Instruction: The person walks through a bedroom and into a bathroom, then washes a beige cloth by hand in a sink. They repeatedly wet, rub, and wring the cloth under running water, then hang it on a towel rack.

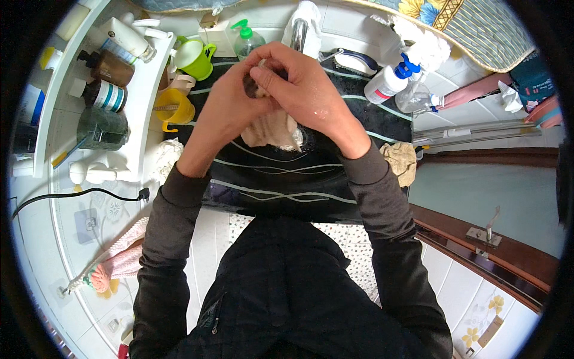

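A wet beige cloth (269,128) hangs from my two hands over the black sink counter (287,179). My left hand (228,98) grips its bunched upper part from the left side. Opposite it, my right hand (305,89) holds the same cloth, with the thumb pressed on the bunch and drops of water or foam on the back of the hand. Just beyond my fingers the chrome faucet (298,33) rises, partly wrapped in white material. Whitish foam or water shows beside the cloth's lower edge. My hands hide part of the cloth and the basin.
At the left stand a green cup (193,60), a yellow cup (176,107) and a white shelf (141,121) holding several bottles. A green-pump bottle (248,41) and a scrub brush (355,61) sit at the back. A white bottle (386,84) and a crumpled tan cloth (400,164) are at the right.
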Tool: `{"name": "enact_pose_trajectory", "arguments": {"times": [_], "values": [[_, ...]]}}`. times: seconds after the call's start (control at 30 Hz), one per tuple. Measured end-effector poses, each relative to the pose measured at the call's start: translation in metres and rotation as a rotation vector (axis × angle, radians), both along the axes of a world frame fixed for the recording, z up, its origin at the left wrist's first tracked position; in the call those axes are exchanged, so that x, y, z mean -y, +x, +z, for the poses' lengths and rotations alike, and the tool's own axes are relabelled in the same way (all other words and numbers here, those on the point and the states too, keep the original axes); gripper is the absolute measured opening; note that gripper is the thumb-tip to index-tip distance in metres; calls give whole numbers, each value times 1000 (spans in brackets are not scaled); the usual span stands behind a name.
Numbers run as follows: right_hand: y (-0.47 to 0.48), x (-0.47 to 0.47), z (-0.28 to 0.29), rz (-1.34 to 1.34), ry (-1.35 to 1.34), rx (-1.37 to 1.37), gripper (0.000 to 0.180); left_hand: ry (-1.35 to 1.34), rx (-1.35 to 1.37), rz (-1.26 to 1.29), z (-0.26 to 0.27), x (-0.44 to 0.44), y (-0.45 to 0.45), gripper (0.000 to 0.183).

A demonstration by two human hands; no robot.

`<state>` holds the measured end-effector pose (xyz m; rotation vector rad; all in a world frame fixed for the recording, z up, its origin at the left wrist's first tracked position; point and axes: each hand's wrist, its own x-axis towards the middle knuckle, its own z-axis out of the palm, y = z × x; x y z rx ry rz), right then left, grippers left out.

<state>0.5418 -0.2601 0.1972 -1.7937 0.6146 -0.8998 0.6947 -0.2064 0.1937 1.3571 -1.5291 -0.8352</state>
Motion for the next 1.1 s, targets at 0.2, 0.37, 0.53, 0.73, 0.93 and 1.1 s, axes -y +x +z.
{"name": "enact_pose_trajectory", "arguments": {"times": [0.2,0.37,0.53,0.73,0.93,1.1], "values": [[-10,13,-67,-245,-126,-26,20,150,93,-3,-25,-6,32,23],[-36,-1,-107,-64,24,-220,69,187,-168,-72,-23,-6,24,17],[-17,-27,-147,-103,222,-148,56,167,-559,-185,-7,3,-9,26],[-42,-18,-190,-361,130,-431,41,176,-404,105,-58,-6,31,29],[-52,-42,-247,-309,-164,-833,47,281,407,398,-204,-50,87,59],[-72,-54,-254,-479,-119,-935,32,270,337,306,-214,-63,64,50]]}}
